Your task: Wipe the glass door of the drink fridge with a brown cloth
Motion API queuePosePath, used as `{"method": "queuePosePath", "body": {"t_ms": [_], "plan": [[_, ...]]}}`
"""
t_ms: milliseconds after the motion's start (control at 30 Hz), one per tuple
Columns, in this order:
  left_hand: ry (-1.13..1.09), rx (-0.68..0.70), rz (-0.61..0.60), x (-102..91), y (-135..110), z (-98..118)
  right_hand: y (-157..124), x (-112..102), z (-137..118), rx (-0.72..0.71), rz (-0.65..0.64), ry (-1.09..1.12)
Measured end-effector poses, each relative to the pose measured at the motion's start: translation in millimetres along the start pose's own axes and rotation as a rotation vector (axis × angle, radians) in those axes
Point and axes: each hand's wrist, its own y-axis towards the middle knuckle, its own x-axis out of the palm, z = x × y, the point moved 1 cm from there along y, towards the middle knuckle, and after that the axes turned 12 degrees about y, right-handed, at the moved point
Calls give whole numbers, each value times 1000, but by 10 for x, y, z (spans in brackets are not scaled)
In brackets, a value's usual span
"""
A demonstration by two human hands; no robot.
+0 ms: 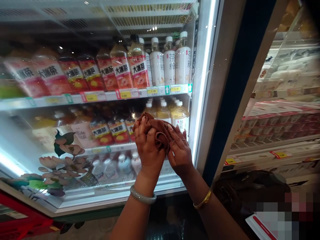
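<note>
A crumpled brown cloth (162,138) is bunched between my two hands, in front of the glass door (100,106) of a lit drinks fridge. My left hand (149,146), with a pale bangle on the wrist, has its fingers wrapped round the cloth's left side. On the other side my right hand (181,150), above a gold bracelet, presses its fingers against the cloth. Behind the glass stand rows of bottles: iced tea with red labels (138,68) and bottles with white labels (183,65).
Flower decals (66,163) stick to the lower left of the glass. A dark blue post (237,83) divides this fridge from an open chiller shelf (265,146) on the right. A dark bag-like object (250,186) lies at lower right; something red (22,216) is at lower left.
</note>
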Motion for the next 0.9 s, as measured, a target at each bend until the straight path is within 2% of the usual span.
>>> {"method": "queuePosePath", "body": {"t_ms": [100,167,233,300,400,467,567,667,733,800,900], "plan": [[-53,76,-142,-4,-64,46,-95,131,53,66,22,-52],[-88,77,-207,-14,-87,55,-137,207,42,96,18,-54],[-87,48,-165,-33,-71,11,-145,253,-15,105,9,-26],[-57,37,-42,-67,-19,-89,-119,251,-82,66,-21,22],[9,6,114,-139,60,-268,-44,150,-96,13,-66,81],[32,-48,171,-162,60,-310,9,48,-25,60,-32,69],[-30,-42,139,-79,-56,-167,61,-60,114,141,48,2],[-141,143,34,69,-198,52,72,-67,179,151,53,-50],[-128,230,-4,101,-208,92,61,-43,178,151,30,-77],[-48,193,15,52,-138,23,41,-22,166,152,8,-101],[31,36,106,-63,-36,-110,12,-7,161,138,-11,-126]]}}
